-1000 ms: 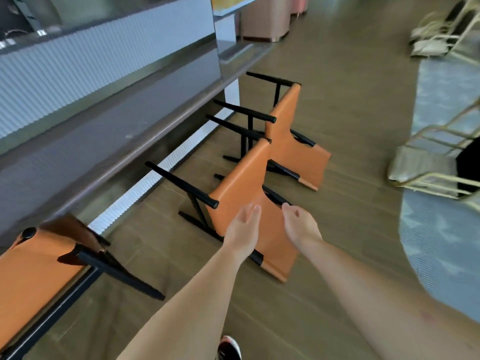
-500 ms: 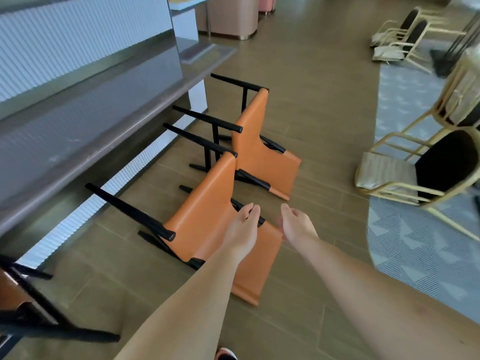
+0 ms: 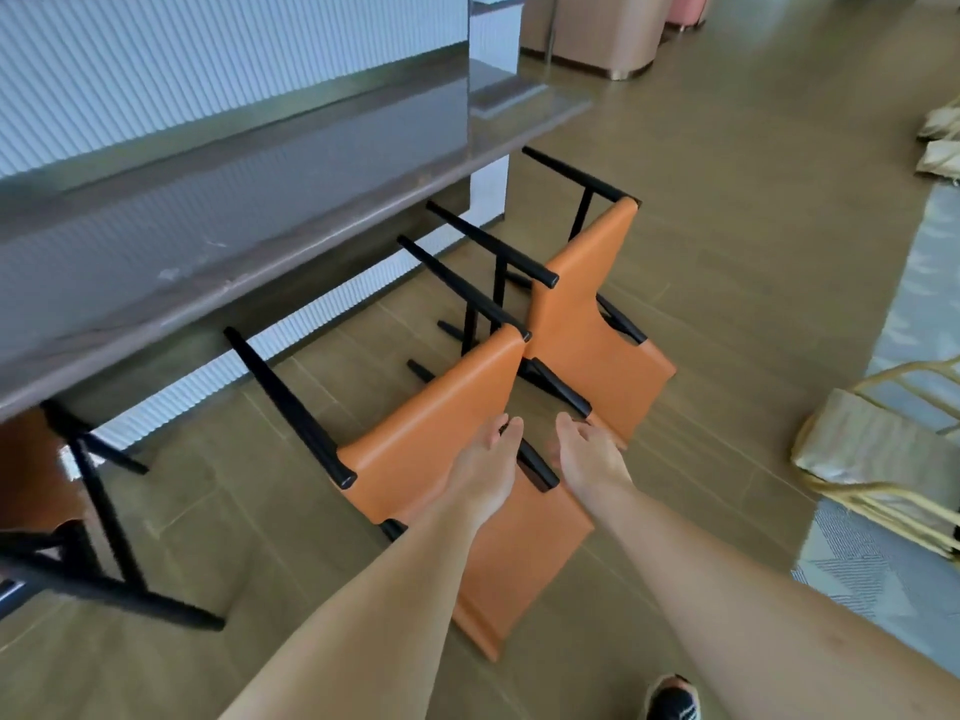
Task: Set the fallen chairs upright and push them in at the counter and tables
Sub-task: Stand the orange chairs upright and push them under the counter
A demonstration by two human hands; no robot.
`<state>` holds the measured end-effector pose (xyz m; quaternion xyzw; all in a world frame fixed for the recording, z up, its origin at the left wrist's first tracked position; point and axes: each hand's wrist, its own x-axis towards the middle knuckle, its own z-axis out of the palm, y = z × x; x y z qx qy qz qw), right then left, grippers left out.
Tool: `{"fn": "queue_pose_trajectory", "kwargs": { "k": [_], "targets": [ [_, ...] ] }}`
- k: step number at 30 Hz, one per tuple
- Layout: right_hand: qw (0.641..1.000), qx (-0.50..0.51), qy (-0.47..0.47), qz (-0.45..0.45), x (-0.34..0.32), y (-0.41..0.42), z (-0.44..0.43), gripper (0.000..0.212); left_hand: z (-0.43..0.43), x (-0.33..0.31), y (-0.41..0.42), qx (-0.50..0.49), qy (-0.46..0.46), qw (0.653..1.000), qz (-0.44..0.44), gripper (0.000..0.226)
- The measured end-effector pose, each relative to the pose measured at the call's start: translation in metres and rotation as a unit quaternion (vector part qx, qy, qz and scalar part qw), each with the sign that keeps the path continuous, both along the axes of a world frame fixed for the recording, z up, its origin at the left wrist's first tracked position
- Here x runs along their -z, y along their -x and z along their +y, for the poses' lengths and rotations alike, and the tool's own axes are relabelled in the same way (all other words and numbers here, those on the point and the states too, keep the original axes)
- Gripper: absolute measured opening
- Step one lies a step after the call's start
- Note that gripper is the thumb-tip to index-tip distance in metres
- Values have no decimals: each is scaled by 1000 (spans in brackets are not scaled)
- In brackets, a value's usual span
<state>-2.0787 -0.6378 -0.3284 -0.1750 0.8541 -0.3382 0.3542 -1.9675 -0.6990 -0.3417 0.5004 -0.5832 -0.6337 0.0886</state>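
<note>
– While our shoe (image 3: 670,698) stands at the bottom edge of the view, where are our hands?
– Both hang over the nearest orange chair (image 3: 447,433). Our left hand (image 3: 485,470) and our right hand (image 3: 587,454) have the fingers stretched almost straight, and they hold nothing. Whether the left one touches the orange cover, we cannot tell.
– How does this chair lie?
– On its back. The backrest is flat on the floor toward us, the seat stands up, and the black legs (image 3: 291,402) point to the counter (image 3: 260,210).
– Then how do we lift it well?
– We think we should take the backrest by its two sides, one hand on each, and not by the thin black bar (image 3: 535,467) between our hands. Then we raise it slowly, so that the chair turns on its rear feet. The second orange chair (image 3: 587,304) lies just beside it in the same way, and their corners seem to meet. So we should lift straight and not swing to the right. The ends of the legs reach under the counter edge, so afterwards only a short push should be needed.
– Are there containers to mind?
– Near us, none. Beyond the counter's end stands a beige cabinet (image 3: 608,33); what it holds we cannot see. At the right, pale cane chairs (image 3: 857,449) lie at the edge of the rug (image 3: 924,283).
</note>
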Motion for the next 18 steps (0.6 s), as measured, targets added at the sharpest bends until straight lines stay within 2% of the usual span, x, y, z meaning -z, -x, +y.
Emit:
{"fn": "queue_pose_trajectory", "kwargs": {
  "k": [5, 8, 10, 15, 18],
  "targets": [
    [995, -96, 22, -20, 18, 47, -10, 46, 6, 11, 42, -84, -4, 996, -9, 61],
    [980, -172, 50, -86, 18, 82, -11, 28, 18, 9, 73, -139, 7, 990, -21, 61],
    [970, -216, 56, -95, 13, 102, -13, 23, 25, 10, 88, -199, 4, 980, -22, 58],
    [953, -275, 47, -119, 3, 116, -14, 46, 49, -1, 99, -278, -2, 961, -1, 55],
    [950, -282, 49, -126, 1, 106, -13, 41, 57, -3, 93, -313, -8, 950, 2, 54]
  ]
}}
